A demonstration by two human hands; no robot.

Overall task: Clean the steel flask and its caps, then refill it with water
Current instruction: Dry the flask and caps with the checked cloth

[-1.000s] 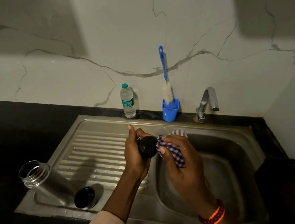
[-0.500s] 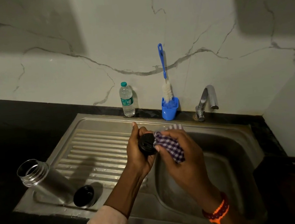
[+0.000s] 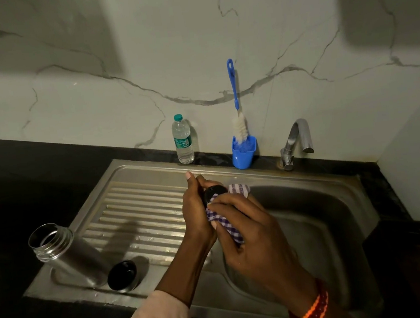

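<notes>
While my left hand (image 3: 196, 212) grips the small black cap (image 3: 214, 193) over the edge between drainboard and basin, my right hand (image 3: 248, 230) presses a checked cloth (image 3: 223, 220) against it, fingers curled round the cloth. Steel flask (image 3: 65, 253), open, stands at the drainboard's (image 3: 142, 218) front left corner; second black cap (image 3: 122, 274) lies just beside it. Water bottle (image 3: 182, 139), brush (image 3: 236, 108) in blue cup (image 3: 243, 155) and tap (image 3: 296, 143) stand along the sink's back edge.

The open steel flask (image 3: 65, 256) stood on the sink's draining board (image 3: 142, 218), a black cap (image 3: 122, 274) just beside it; another black cap (image 3: 214, 193) was above the board's edge.
</notes>
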